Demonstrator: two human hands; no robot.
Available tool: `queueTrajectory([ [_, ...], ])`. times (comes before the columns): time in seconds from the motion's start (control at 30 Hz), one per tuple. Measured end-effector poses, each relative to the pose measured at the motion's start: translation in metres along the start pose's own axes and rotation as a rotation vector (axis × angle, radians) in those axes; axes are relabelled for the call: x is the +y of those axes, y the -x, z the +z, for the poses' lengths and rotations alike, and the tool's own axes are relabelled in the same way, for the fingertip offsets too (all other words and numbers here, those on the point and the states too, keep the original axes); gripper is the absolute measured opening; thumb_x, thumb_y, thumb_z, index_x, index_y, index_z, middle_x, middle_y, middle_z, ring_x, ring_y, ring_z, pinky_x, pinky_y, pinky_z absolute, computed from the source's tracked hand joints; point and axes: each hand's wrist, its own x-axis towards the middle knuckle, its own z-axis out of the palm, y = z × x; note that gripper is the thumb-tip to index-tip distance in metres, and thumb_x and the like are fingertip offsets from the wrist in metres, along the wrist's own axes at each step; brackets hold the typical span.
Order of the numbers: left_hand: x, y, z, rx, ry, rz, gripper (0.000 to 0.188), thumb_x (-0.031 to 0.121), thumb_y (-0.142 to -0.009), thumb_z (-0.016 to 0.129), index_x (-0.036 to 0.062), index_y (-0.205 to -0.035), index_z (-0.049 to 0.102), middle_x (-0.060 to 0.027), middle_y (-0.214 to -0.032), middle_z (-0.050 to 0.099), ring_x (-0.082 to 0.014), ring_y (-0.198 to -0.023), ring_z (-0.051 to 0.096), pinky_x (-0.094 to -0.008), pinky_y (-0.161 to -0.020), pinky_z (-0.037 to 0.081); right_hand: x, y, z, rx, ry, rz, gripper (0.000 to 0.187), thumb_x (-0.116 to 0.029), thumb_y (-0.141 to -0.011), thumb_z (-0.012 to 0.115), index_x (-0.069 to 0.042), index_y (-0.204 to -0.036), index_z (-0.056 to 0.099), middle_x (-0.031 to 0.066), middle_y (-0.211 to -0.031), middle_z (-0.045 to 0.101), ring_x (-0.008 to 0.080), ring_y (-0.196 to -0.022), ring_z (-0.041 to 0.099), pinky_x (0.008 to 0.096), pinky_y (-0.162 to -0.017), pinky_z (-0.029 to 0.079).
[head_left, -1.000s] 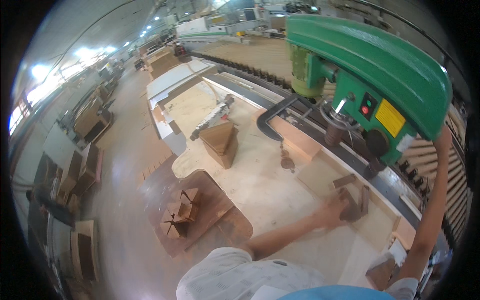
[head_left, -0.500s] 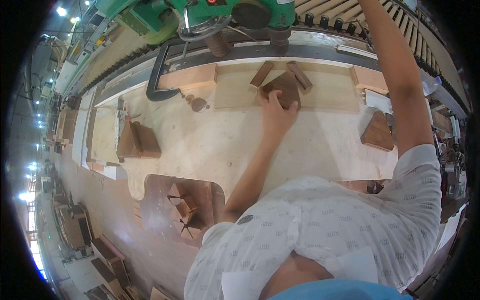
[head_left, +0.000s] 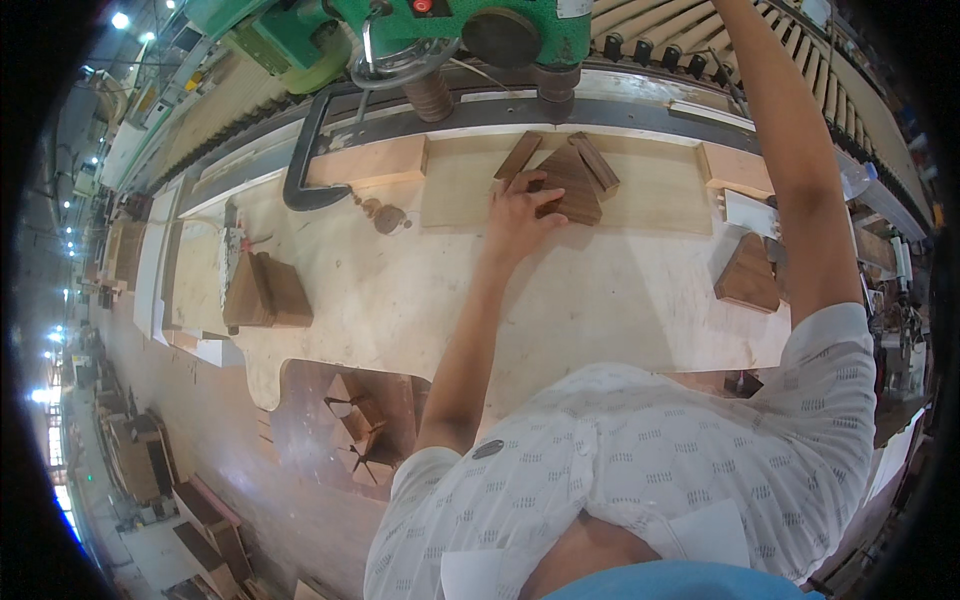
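Observation:
My left hand (head_left: 518,214) rests at the left side of a dark brown wooden block (head_left: 578,185) with slanted sides. Its fingers are spread and touch the block's left part without closing round it. Two dark wooden strips, a left strip (head_left: 518,155) and a right strip (head_left: 594,162), stand slanted on either side of the block's narrow far end. All three lie on a pale board (head_left: 660,190) on the worktable. My right arm (head_left: 795,150) reaches far forward past the machine's right side; the hand is beyond the picture's top edge.
A green machine (head_left: 480,30) overhangs the table's far side. A black C-clamp (head_left: 310,160) holds a light wood bar (head_left: 370,160). Dark wooden blocks stand at left (head_left: 265,290) and right (head_left: 748,272). More wooden pieces (head_left: 360,420) lie below the table's cut-out. A roller conveyor (head_left: 690,45) runs behind.
My left hand has shifted left across the block, its fingers loosening from their earlier hold. My right arm stays reached forward. The whole view has moved slightly.

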Motion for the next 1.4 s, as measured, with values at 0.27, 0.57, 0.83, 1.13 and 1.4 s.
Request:
queueTrajectory([
  [0.27, -0.017, -0.021, 0.02, 0.117, 0.078, -0.03, 0.042, 0.043, -0.079, 0.081, 0.0156, -0.111, 0.081, -0.0034, -0.132, 0.064, -0.0292, -0.123, 0.055, -0.0455, -0.108, 0.04, -0.011, 0.009, -0.011, 0.026, -0.042, -0.048, 0.044, -0.043, -0.087, 0.06, -0.007, -0.104, 0.077, 0.0227, -0.105, 0.075, 0.0405, -0.102, 0.071, 0.0511, -0.089, 0.056],
  [0.57, -0.002, -0.02, 0.001, 0.388, -0.225, -0.114, 0.102, 0.07, -0.058, 0.086, 0.0096, -0.135, 0.056, -0.0155, -0.134, 0.063, -0.0329, -0.133, 0.051, -0.0572, -0.113, 0.029, 0.034, -0.003, 0.02, -0.357, -0.239, -0.119, 0.039, -0.038, -0.093, 0.058, -0.004, -0.102, 0.076, 0.0168, -0.09, 0.073, 0.0308, -0.081, 0.069, 0.045, -0.073, 0.055],
  [0.83, -0.008, -0.025, 0.008, 0.201, -0.1, -0.292, 0.111, 0.071, -0.053, 0.089, 0.0004, -0.128, 0.048, -0.014, -0.124, 0.065, -0.0311, -0.13, 0.055, -0.0656, -0.117, 0.02, 0.057, 0.073, 0.094, -0.85, -0.474, -0.085, 0.032, -0.027, -0.082, 0.078, -0.008, -0.072, 0.055, 0.0001, -0.058, 0.043, 0.0098, -0.046, 0.038, 0.0282, -0.041, 0.029],
  [1.13, -0.011, -0.021, 0.01, 0.224, -0.075, -0.235, 0.11, 0.073, -0.057, 0.085, -0.0014, -0.128, 0.048, -0.0122, -0.12, 0.065, -0.0318, -0.123, 0.059, -0.0706, -0.116, 0.018, -0.012, 0.121, 0.226, -0.754, -0.92, 0.064, 0.048, -0.049, -0.089, 0.072, -0.01, -0.067, 0.056, -0.0002, -0.06, 0.052, 0.011, -0.054, 0.05, 0.0297, -0.046, 0.037],
  [1.4, -0.015, -0.022, 0.009, 0.247, -0.066, -0.229, 0.112, 0.076, -0.058, 0.084, 0.0014, -0.131, 0.044, -0.015, -0.123, 0.067, -0.0326, -0.119, 0.064, -0.0686, -0.118, 0.016, -0.054, 0.129, 0.246, -0.583, -1.12, -0.016, 0.042, -0.044, -0.093, 0.063, -0.007, -0.072, 0.058, 0.0021, -0.064, 0.057, 0.0137, -0.059, 0.054, 0.0324, -0.053, 0.043],
])
